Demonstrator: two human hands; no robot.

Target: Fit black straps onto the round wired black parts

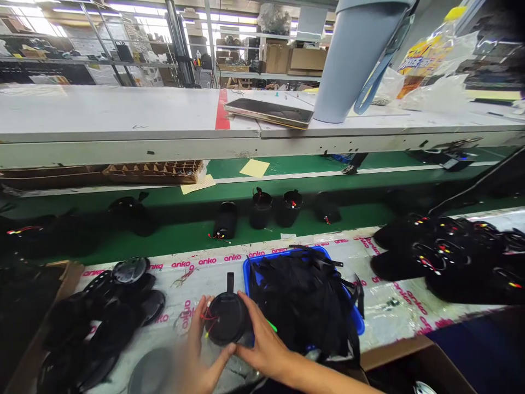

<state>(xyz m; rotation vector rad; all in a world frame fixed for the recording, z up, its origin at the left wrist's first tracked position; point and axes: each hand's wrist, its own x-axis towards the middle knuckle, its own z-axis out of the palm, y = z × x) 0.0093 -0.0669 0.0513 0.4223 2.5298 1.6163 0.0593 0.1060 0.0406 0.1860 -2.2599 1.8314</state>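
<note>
A round black part (226, 320) with a short strap loop at its top and thin red and yellow wires at its left side is held between both hands above the table. My left hand (200, 350), partly blurred, has its fingers along the left edge and its thumb below. My right hand (262, 342) grips the right edge, thumb at the bottom and fingers at the upper right. Close by on the right is a blue tray (246, 273) heaped with black straps (303, 301). Round black discs (110, 317) lie piled to the left.
Black cylinders (261, 210) with wires stand on the green surface (188, 219) behind. More black wired parts (435, 257) lie at the right. A white shelf (143, 117) crosses above, bearing a phone (270, 112) and a blue-grey tumbler (353, 60). An open box (402, 353) is at lower right.
</note>
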